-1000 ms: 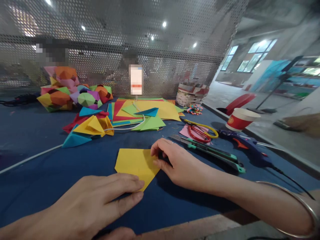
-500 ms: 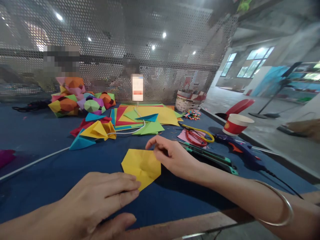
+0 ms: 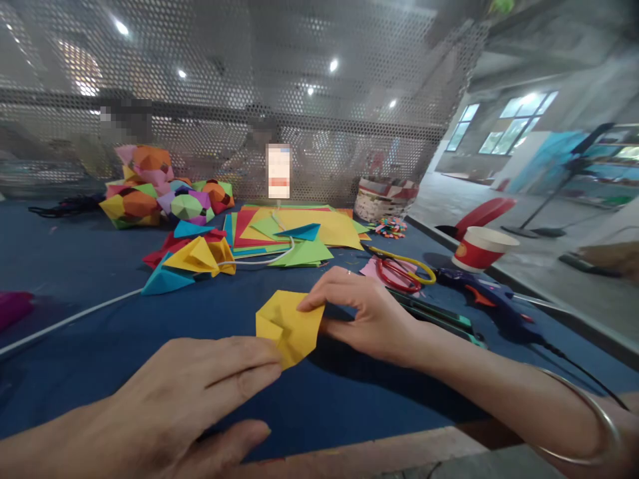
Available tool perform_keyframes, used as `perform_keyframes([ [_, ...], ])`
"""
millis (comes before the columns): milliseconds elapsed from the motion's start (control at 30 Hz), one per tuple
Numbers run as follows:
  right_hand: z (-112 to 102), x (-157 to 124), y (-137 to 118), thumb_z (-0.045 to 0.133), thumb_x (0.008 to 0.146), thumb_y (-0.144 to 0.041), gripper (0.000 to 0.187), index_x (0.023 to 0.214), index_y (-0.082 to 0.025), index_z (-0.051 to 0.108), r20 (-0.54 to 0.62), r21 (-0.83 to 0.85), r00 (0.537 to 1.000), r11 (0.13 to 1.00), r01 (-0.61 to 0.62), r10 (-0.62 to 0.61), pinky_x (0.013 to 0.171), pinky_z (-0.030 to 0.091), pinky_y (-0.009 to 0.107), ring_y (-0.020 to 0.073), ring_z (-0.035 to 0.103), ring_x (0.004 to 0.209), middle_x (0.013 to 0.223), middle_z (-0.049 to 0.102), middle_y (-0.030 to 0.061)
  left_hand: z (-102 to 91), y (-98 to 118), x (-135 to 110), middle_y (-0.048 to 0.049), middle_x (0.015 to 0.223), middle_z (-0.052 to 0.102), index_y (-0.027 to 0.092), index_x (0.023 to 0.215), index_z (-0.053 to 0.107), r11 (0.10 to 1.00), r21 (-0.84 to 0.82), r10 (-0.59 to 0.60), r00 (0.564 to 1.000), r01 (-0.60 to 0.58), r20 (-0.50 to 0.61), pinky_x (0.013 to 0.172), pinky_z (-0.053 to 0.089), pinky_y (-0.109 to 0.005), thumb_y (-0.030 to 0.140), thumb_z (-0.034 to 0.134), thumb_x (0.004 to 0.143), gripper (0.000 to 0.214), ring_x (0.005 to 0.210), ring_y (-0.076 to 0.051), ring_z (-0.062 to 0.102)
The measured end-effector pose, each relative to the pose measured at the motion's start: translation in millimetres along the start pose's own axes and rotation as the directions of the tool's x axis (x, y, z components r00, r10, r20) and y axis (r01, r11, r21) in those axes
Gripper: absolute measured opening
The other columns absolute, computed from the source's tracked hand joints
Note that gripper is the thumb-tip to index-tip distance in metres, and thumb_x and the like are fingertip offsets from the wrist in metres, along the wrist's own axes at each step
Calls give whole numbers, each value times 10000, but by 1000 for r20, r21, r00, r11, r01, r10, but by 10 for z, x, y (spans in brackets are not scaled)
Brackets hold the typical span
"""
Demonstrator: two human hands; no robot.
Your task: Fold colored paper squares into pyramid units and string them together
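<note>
The paper, yellow, is at the near middle of the table, between the two hands. It is creased, with a flap standing partly up on its left side. The right hand is clamped on the paper's right edge, fingers above and thumb beneath. The left hand has its fingers together, tips resting on the paper's near left corner; its thumb stands apart and grips nothing. A bangle is worn on the right arm.

Right of the right hand: cutter, partly hidden by it; scissors, just beyond the cutter; glue gun, farther right; cup, upright, beyond the gun.

Far middle: sheets in mixed colours, stacked, with a white cable lying across them. Far left: folded pieces, with paper balls behind. Far right of the sheets: basket.
</note>
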State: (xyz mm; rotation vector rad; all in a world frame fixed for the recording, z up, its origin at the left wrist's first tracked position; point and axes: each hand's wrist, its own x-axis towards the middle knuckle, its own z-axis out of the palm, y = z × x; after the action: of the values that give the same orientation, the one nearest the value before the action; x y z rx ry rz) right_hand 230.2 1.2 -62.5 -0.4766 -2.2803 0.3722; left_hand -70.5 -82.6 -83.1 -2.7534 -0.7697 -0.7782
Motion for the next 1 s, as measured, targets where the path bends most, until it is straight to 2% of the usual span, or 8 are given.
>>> perform_keyframes([
  [133,-34,-5,-97,730,968,-123,127,907,-202,809,16,-149,991,980,132,-131,856,552,346,192,667,917,985,743,67,23,-12,21,28,1362,807,303,1466,655,1000,1,-9,1000,9,0,1003,638,-247,425,537,1135,372,1157,-167,798],
  [267,-51,0,-177,666,928,-22,179,873,-176,741,252,21,955,988,153,-153,932,566,341,184,702,976,1026,772,71,4,-3,63,36,1348,810,308,1441,644,1000,-2,-16,1000,16,20,973,645,-229,422,514,1146,342,1153,-153,799],
  [367,-64,6,-185,635,913,14,207,913,-157,753,349,176,927,981,77,-135,958,578,299,168,735,994,1010,792,79,-21,4,76,27,1326,817,309,1448,636,1000,-14,-20,999,21,37,965,647,-223,411,538,1130,348,1137,-157,807],
  [433,-102,19,-189,697,947,-34,138,937,-143,781,402,237,910,972,6,-103,974,580,284,169,750,1032,1058,802,99,-31,1,77,9,1329,816,308,1465,629,1000,-20,-12,999,13,52,969,648,-225,391,561,1115,367,1134,-168,811],
  [500,-161,45,-199,783,958,-101,40,963,-135,803,470,270,881,960,-77,-62,1001,578,286,175,755,1069,1108,807,109,-30,-6,71,-10,1359,805,309,1464,636,1000,-23,7,998,-5,62,968,653,-235,373,566,1106,371,1144,-182,811],
  [633,-253,104,-202,829,944,-126,54,982,-162,813,572,259,817,931,-257,66,1042,562,316,180,741,1088,1109,809,75,-11,-10,49,-33,1422,779,311,1437,668,997,-46,69,993,-65,95,971,659,-245,374,529,1105,365,1184,-198,804],
  [767,-213,107,-159,826,964,-196,72,907,-188,781,587,267,794,887,-377,161,981,551,316,171,712,975,977,788,20,-18,6,46,-26,1391,793,307,1440,654,994,-75,89,989,-80,118,971,650,-219,341,550,1064,391,1153,-189,813],
  [1000,10,32,-160,814,986,-262,188,842,-183,724,396,184,876,912,-368,273,784,477,245,134,619,825,877,697,-11,-70,38,97,-39,1303,812,268,1441,614,991,-68,123,985,-115,123,947,649,-219,338,489,1112,359,1107,-182,806],
])
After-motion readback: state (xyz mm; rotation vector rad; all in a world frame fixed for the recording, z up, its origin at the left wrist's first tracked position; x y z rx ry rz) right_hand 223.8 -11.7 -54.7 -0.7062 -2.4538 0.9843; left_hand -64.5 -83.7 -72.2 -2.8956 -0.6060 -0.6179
